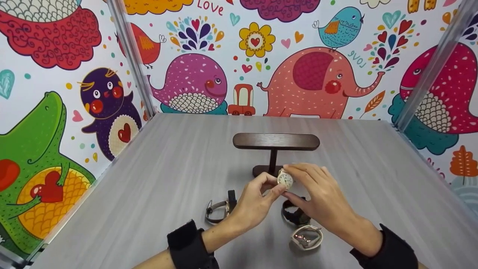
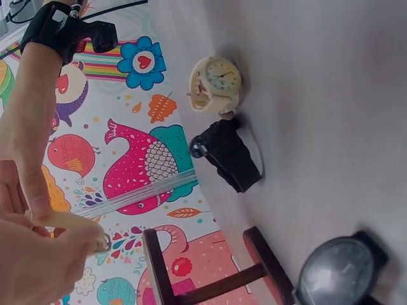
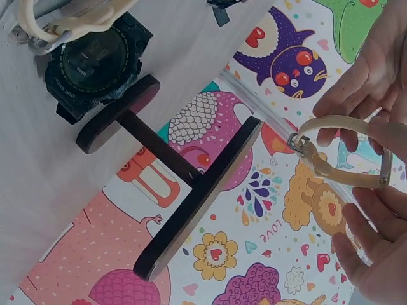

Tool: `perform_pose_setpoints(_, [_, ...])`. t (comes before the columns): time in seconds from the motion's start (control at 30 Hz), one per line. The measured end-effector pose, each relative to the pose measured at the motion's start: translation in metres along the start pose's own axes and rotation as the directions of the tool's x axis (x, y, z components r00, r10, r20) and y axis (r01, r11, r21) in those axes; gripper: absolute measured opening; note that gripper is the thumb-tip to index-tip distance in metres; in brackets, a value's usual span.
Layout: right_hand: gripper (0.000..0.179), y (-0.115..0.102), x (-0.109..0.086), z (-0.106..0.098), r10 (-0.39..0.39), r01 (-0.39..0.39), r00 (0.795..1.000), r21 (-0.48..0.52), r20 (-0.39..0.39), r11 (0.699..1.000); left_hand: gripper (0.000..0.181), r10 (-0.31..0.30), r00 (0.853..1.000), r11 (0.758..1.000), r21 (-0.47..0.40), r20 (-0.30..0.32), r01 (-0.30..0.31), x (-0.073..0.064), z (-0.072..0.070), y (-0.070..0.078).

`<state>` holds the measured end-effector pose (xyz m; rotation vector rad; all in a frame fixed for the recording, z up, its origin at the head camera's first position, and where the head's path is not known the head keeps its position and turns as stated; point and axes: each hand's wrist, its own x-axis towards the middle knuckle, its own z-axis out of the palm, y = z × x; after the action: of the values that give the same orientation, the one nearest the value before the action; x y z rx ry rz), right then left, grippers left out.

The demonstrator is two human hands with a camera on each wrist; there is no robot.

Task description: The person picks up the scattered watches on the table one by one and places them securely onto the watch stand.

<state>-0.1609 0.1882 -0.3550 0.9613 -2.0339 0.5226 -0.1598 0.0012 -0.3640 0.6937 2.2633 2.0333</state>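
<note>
A small watch with a pale dial and cream strap (image 1: 285, 180) is held up between both hands. My left hand (image 1: 252, 203) pinches it from the left, thumb by the dial's lower edge. On the other side, my right hand (image 1: 323, 194) grips it, fingers at the top and thumb below. In the right wrist view the cream strap (image 3: 337, 124) forms a loop with a metal buckle at one end. Just behind the hands stands a dark wooden T-shaped watch stand (image 1: 276, 141), its bar bare.
A black-strapped watch (image 1: 218, 211) lies left of the hands. A chunky black watch (image 1: 297, 213) sits partly beneath my right hand, with another cream watch (image 1: 307, 239) nearer the front. Printed panels (image 1: 194, 82) enclose the grey table (image 1: 179, 149) at back and sides.
</note>
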Motion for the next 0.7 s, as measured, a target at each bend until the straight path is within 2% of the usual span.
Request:
perform_pose_setpoints(0.13, [0.049,0.002,0.001,0.0,-0.034,0.034,0.999,0.012,0.0,0.999,0.026,0.004,1.0,1.0,-0.024,0.0,-0.004,0.0,0.0,-0.001])
perform_pose_setpoints(0.33, [0.069,0.006,0.003,0.002,-0.107,0.105,0.994,-0.046,-0.029,0.993,0.026,-0.003,1.0,0.997,-0.074,0.009,0.004,0.0,-0.001,-0.002])
perform_pose_setpoints(0.53, [0.072,0.008,0.004,0.003,-0.108,0.106,0.994,-0.063,-0.028,0.992,0.032,0.014,1.0,0.998,-0.064,0.004,-0.013,0.002,-0.004,-0.006])
perform_pose_setpoints(0.63, [0.072,0.009,0.005,0.004,-0.098,0.097,0.995,-0.067,-0.018,0.993,0.035,0.024,1.0,1.0,-0.013,-0.007,-0.024,0.003,-0.007,-0.009])
perform_pose_setpoints(0.7, [0.071,0.01,0.005,0.004,-0.091,0.09,0.996,-0.067,-0.013,0.994,0.037,0.063,0.998,0.994,0.086,-0.025,-0.06,0.004,-0.01,-0.011])
